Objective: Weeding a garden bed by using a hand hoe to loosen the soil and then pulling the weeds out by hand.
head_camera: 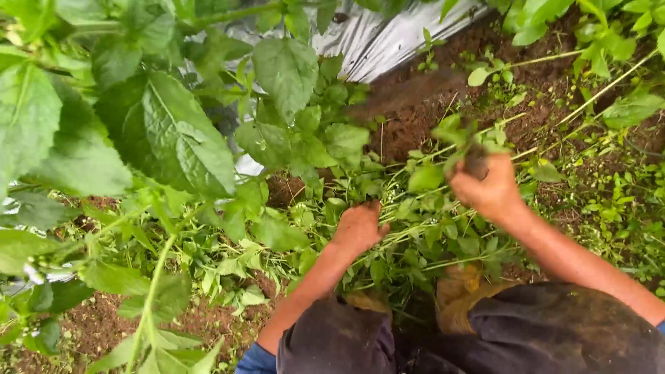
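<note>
Below, left hand [358, 227] gripping weed stems [409, 232], right hand [487, 188] clutching tool handle [475, 161]

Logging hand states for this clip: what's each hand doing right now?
Left hand: closed, gripping the green weed stems.
Right hand: closed around a dark tool handle.

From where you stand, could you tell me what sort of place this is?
Probably a vegetable plot or farm bed: bare brown soil, silver plastic sheeting laid over the ground, and leafy plants, with both hands down among cut green stems.
</note>
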